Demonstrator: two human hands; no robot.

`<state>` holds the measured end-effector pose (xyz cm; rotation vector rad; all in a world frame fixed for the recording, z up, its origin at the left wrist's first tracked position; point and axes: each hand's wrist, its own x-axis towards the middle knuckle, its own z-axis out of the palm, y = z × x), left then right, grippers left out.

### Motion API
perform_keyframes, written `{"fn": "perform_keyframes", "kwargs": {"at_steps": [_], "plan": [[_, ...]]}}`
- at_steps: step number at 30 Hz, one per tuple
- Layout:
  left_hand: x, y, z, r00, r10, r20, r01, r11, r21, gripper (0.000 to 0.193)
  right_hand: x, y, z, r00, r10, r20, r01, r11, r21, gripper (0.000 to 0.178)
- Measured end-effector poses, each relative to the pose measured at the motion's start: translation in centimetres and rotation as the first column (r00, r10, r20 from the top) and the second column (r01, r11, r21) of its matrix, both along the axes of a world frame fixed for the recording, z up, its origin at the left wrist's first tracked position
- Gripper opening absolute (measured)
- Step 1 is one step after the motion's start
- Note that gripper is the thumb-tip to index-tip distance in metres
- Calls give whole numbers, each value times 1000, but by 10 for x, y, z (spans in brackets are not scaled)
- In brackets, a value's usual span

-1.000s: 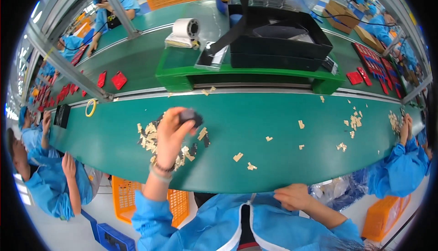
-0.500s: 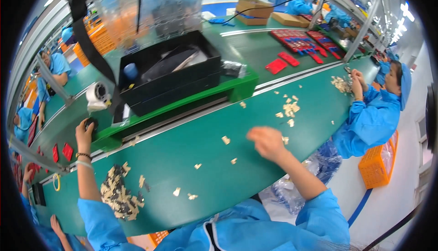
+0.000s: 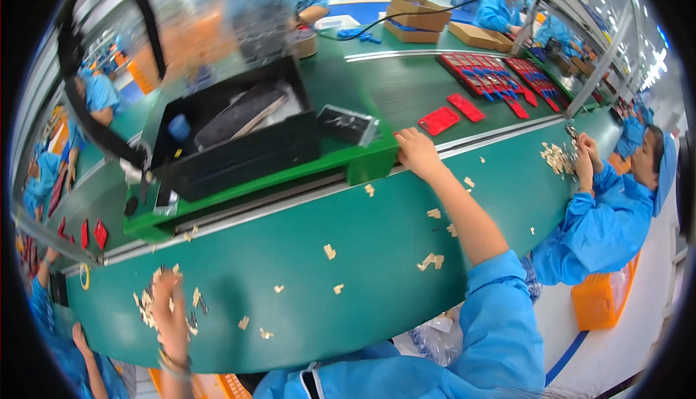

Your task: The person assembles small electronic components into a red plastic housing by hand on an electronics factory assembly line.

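Observation:
My right hand (image 3: 418, 154) is at the right end of a green stand (image 3: 371, 165). Its fingers are curled together near the edge, and what they hold, if anything, is hidden. Smeared by motion, my left hand (image 3: 170, 316) hovers at a pile of small beige and dark pieces (image 3: 148, 305) and covers part of it. More beige pieces (image 3: 330, 252) lie scattered over the green work surface (image 3: 290, 326). On the stand sits a black box (image 3: 239, 160) with a dark flat item and a blue round cap inside. A clear-wrapped dark packet (image 3: 348, 125) lies beside the box.
Red flat parts (image 3: 438, 120) and red trays with blue parts (image 3: 478, 73) lie beyond the metal rail. At the right, a co-worker in blue (image 3: 602, 218) handles another beige pile (image 3: 557, 158). An orange crate (image 3: 605, 297) stands on the floor. A yellow ring (image 3: 85, 277) lies far left.
My left hand has left a dark object at the stand's left end and come down to the pile. My right hand has moved forward from above the surface to the stand's right end.

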<state>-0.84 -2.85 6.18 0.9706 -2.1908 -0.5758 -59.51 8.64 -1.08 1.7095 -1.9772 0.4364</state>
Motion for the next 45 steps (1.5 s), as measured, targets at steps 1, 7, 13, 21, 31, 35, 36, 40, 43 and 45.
{"fn": "perform_keyframes", "kwargs": {"at_steps": [1,7,13,21,31,35,36,40,43,45], "plan": [[-3,34,-3,1000,-5,-2,5,1000,28,17,-8,4,-4,1000,-23,1,23,1000,-12,26],[-24,121,-35,928,-225,296,291,935,-201,33,-34,37,10,999,-41,-36,25,930,-366,32],[-48,143,-46,875,78,478,129,914,-386,37,-38,23,14,996,-28,-87,-9,916,-402,30],[-48,125,-57,825,306,474,-122,917,-380,58,-85,17,4,996,-85,-15,75,940,-332,33],[-22,125,-85,726,533,434,-360,833,-420,46,-188,34,-27,708,-682,183,677,729,96,30],[0,94,-72,756,544,365,-434,833,-343,63,-224,102,-55,845,-531,67,535,832,-149,29],[16,90,-64,752,566,339,-445,815,-372,63,-187,89,-43,847,-500,183,529,828,-187,28],[57,48,-56,803,520,292,-429,844,-322,51,-82,142,-5,939,-210,271,339,680,-650,26],[56,31,-52,927,352,129,-356,934,15,40,59,169,17,901,316,297,-59,768,-638,19],[38,21,-49,935,270,230,-290,955,57,33,175,146,44,962,272,-30,-269,917,-296,23]]}}
